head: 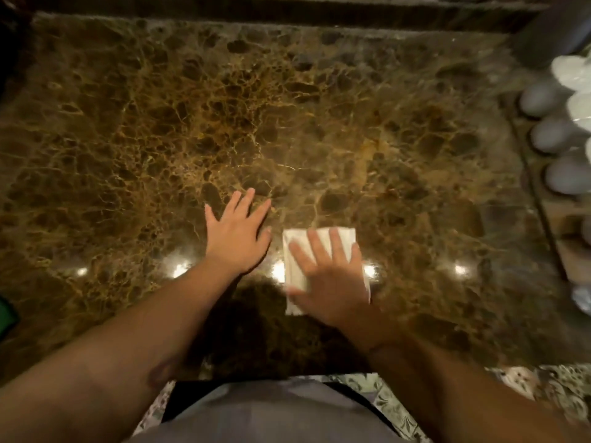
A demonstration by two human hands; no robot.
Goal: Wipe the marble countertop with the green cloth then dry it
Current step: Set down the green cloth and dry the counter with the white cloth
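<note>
The brown veined marble countertop fills most of the view. My right hand lies flat, fingers spread, on a folded white cloth and presses it onto the stone near the front edge. My left hand rests palm-down on the bare marble just left of the cloth, fingers apart and holding nothing. A sliver of the green cloth shows at the far left edge, apart from both hands.
A tray with several pale egg-shaped objects lines the right side. A raised dark stone ledge runs along the back. Patterned floor tiles show below the counter's front edge.
</note>
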